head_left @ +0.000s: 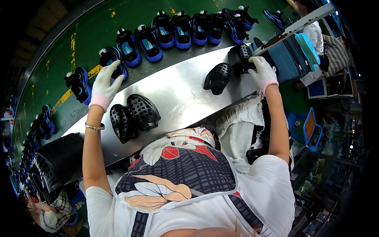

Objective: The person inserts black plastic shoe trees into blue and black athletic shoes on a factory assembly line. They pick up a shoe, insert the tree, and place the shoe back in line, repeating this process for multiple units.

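My left hand, in a white glove with a pink cuff, is over a black and blue sneaker on the green belt. Its thumb and fingers are apart; whether they touch the shoe I cannot tell. My right hand, gloved the same way, closes its fingertips on the edge of a black perforated shoe-tree piece at the right end of the metal table. Beside that piece lies another black perforated shoe tree. A pair of such shoe trees sits nearer my body on the left.
Several black and blue sneakers stand in a curved row on the green belt. Blue-grey insole-like sheets are stacked at the right, below a worn metal bar. A black perforated crate stands at left. Other people work at both sides.
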A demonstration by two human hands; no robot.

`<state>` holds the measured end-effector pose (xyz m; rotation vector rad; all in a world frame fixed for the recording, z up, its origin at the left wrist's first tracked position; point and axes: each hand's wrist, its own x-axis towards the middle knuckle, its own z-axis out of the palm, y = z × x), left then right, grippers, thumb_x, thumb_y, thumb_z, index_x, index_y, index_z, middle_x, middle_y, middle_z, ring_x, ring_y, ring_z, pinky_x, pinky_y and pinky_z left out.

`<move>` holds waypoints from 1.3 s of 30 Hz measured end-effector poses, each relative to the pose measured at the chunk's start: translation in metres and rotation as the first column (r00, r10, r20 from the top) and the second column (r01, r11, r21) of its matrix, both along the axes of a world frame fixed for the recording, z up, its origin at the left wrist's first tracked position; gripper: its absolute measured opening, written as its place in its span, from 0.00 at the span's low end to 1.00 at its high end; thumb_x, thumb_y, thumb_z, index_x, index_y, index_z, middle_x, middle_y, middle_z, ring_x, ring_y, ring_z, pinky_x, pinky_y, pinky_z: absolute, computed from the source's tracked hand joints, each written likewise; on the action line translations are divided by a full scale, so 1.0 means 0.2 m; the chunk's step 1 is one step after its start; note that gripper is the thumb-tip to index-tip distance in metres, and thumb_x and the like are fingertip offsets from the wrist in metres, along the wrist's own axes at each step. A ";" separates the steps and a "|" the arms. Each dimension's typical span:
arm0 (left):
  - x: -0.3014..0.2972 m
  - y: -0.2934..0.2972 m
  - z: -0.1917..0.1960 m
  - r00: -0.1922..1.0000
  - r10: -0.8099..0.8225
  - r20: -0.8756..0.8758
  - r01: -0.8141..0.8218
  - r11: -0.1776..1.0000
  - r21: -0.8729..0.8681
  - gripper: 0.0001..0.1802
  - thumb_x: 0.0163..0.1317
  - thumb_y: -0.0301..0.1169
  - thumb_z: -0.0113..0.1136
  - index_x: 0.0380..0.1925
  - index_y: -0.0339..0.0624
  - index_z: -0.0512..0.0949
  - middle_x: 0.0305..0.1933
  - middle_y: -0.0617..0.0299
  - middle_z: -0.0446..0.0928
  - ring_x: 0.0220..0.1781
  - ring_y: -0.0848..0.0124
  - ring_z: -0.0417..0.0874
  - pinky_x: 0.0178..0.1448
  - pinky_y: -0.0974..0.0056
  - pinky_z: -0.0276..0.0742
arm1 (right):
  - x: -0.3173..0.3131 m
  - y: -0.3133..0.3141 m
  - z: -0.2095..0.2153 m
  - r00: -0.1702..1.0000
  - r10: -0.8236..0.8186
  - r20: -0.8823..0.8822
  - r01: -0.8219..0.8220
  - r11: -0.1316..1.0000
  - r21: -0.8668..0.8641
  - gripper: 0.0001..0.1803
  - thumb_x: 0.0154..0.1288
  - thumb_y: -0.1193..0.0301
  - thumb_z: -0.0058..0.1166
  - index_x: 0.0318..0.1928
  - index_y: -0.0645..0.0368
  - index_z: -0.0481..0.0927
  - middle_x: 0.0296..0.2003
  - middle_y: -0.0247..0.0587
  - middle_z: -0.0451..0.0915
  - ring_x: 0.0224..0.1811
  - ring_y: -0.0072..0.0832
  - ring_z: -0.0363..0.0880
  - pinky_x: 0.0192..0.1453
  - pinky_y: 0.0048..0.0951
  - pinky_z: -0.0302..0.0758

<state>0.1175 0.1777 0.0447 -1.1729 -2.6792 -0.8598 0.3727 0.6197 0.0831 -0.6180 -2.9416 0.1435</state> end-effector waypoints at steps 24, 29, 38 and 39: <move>0.27 -0.08 0.15 0.368 -0.554 0.746 -0.266 0.707 0.656 0.29 0.65 0.39 0.58 0.61 0.35 0.67 0.55 0.57 0.77 0.55 0.70 0.77 0.62 0.64 0.72 | -0.56 -1.38 0.22 0.738 0.567 -0.366 -0.675 0.609 -0.417 0.21 0.54 0.67 0.64 0.48 0.58 0.75 0.43 0.43 0.77 0.43 0.40 0.78 0.46 0.37 0.76; 0.26 -0.15 0.07 0.473 -0.462 0.750 -0.433 0.619 0.655 0.22 0.62 0.32 0.63 0.53 0.37 0.72 0.45 0.63 0.78 0.46 0.74 0.79 0.53 0.67 0.75 | -0.67 -1.49 0.15 0.855 0.493 -0.161 -0.507 0.731 -0.457 0.25 0.58 0.52 0.61 0.45 0.59 0.75 0.35 0.46 0.78 0.34 0.42 0.79 0.39 0.38 0.75; 0.18 -0.20 -0.01 0.425 -0.549 0.720 -0.562 0.463 0.685 0.17 0.65 0.35 0.60 0.49 0.38 0.71 0.45 0.64 0.76 0.45 0.75 0.77 0.53 0.67 0.74 | -0.85 -1.60 0.18 0.848 0.530 0.028 -0.470 0.774 -0.423 0.25 0.57 0.48 0.57 0.28 0.61 0.73 0.26 0.50 0.78 0.32 0.48 0.79 0.36 0.42 0.73; 0.16 -0.21 -0.02 0.410 -0.542 0.734 -0.566 0.480 0.671 0.18 0.66 0.36 0.61 0.50 0.37 0.71 0.46 0.63 0.76 0.46 0.73 0.78 0.54 0.64 0.76 | -0.87 -1.60 0.17 0.855 0.518 0.029 -0.444 0.761 -0.473 0.25 0.57 0.48 0.57 0.27 0.61 0.73 0.26 0.51 0.78 0.31 0.49 0.79 0.36 0.43 0.73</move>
